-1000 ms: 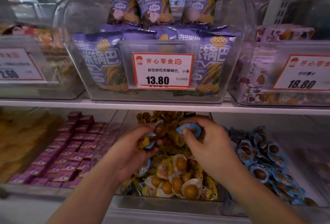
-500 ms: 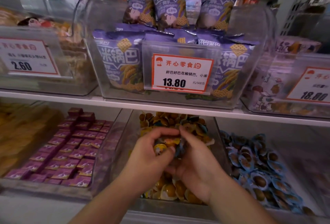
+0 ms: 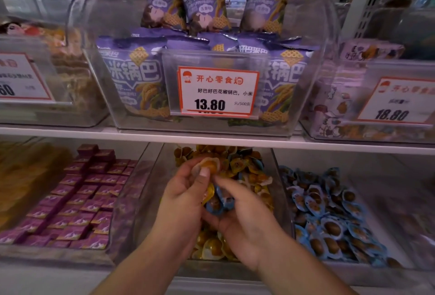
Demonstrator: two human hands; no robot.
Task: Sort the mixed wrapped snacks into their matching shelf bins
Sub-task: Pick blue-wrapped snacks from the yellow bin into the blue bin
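Both hands hover over the middle clear bin on the lower shelf, which holds yellow-wrapped snacks mixed with some blue ones. My left hand pinches a yellow-wrapped snack between thumb and fingers. My right hand lies palm up beside it, its fingers curled round a small bunch of blue-wrapped snacks. The two hands touch. The bin to the right holds blue-wrapped snacks.
A bin of purple square packets sits at lower left. Above the white shelf edge, a clear bin of purple rice-crisp bags carries a 13.80 price tag. More bins with price tags flank it on both sides.
The hands came together from apart. The blue snack my right hand pinched now lies in its upturned palm with others. My left hand has lifted a yellow snack higher.
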